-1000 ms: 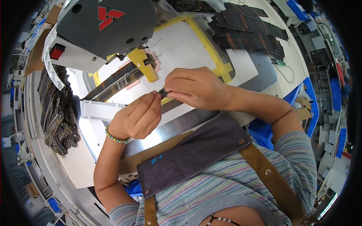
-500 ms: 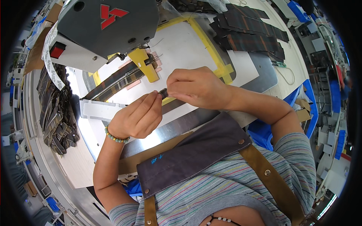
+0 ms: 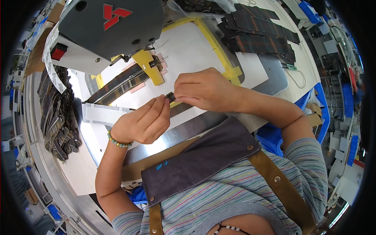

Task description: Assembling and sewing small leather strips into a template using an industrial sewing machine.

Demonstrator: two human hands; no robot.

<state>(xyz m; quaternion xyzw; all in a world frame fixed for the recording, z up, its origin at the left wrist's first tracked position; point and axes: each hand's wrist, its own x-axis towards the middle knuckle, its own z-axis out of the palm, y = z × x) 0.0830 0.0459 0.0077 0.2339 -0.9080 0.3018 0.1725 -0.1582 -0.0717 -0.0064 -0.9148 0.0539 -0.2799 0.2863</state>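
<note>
Illumination is bright over the central work area. The flat white work sheet [image 3: 186, 43] appears pale, and a patch left of it is washed out. The brushed silver metal strip [image 3: 178, 133] shows specular glare toward its left end. The heaped dark plaid fabric strips [image 3: 58, 125] retain deep shadows between folds. Fisheye distortion bends the long silver metal rail [image 3: 58, 174]; peripheral detail is soft, and black vignetting closes both sides. Central focus is adequate; the small dark piece [image 3: 170, 96] lacks resolvable detail.

Well right of the fingers [image 3: 156, 109], I see a blue bin [image 3: 326, 111]. Far to their left stands brown cardboard [image 3: 36, 60].
</note>
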